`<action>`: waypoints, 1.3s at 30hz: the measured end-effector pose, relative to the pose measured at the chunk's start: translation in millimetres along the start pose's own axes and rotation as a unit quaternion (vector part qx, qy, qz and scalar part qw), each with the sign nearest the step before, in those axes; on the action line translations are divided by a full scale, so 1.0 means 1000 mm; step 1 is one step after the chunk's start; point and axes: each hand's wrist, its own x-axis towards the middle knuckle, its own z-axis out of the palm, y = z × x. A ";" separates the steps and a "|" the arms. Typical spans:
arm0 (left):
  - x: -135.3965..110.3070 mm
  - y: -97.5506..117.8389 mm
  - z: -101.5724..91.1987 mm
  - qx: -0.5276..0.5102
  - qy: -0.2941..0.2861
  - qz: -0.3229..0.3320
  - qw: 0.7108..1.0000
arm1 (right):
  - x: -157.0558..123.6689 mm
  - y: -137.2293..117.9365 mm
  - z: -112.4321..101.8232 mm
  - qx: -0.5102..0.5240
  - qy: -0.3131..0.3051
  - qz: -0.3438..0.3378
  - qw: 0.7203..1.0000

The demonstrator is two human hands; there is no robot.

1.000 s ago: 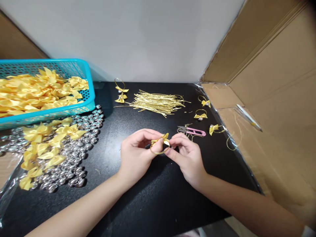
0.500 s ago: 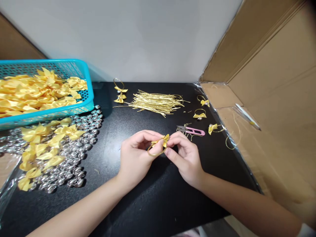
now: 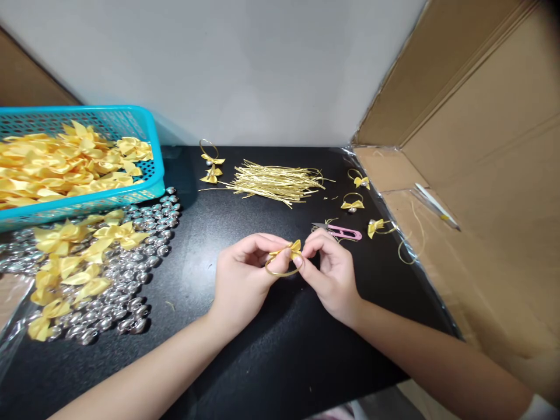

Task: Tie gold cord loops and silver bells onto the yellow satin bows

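Between my two hands, above the black table, is a yellow ribbon bow with a loop of gold cord hanging below it. My left hand pinches the bow's left side between thumb and fingers. At its right side, my right hand is closed, thumb and forefinger pressed on the bow where the cord meets it. Fingertips hide part of the bow, and no bell or bead shows on it. Pink-handled thread snips lie just beyond my right hand, among cord scraps.
A turquoise basket of yellow bows stands at the left. Before it spread silver beads with loose bows on top. A bundle of gold cords lies at the back. Several finished bow loops rest right and back. Cardboard walls the right.
My right thumb has moved up onto the bow's right side, and the cord loop has swung slightly to the right. My left hand keeps its pinch.
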 end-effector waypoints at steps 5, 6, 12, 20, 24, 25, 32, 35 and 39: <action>-0.001 -0.004 -0.001 0.032 -0.001 0.031 0.999 | 0.001 -0.002 0.005 -0.086 0.060 -0.016 0.994; -0.002 -0.005 -0.001 0.047 -0.003 0.049 0.998 | 0.001 -0.003 0.006 -0.094 0.066 -0.013 0.993; -0.002 -0.005 -0.002 0.084 0.009 0.090 0.992 | -0.005 -0.006 0.007 -0.149 0.062 -0.041 0.986; 0.013 -0.010 -0.006 -0.108 -0.011 -0.091 0.990 | 0.002 -0.003 -0.008 -0.168 0.016 -0.129 0.977; 0.016 -0.010 -0.002 -0.170 -0.018 -0.164 0.972 | 0.009 -0.003 -0.012 -0.169 0.007 -0.123 0.978; 0.016 -0.010 -0.001 -0.178 -0.018 -0.176 0.968 | 0.010 -0.003 -0.012 -0.171 -0.001 -0.123 0.978; 0.016 -0.010 0.000 -0.203 -0.013 -0.217 0.955 | 0.011 -0.004 -0.008 -0.132 -0.035 -0.062 0.989; 0.017 -0.008 0.000 -0.209 -0.001 -0.232 0.950 | 0.012 -0.002 -0.009 -0.087 -0.044 -0.007 0.995; 0.019 -0.009 0.000 -0.218 0.007 -0.246 0.944 | 0.012 0.002 -0.008 -0.022 -0.055 0.077 0.995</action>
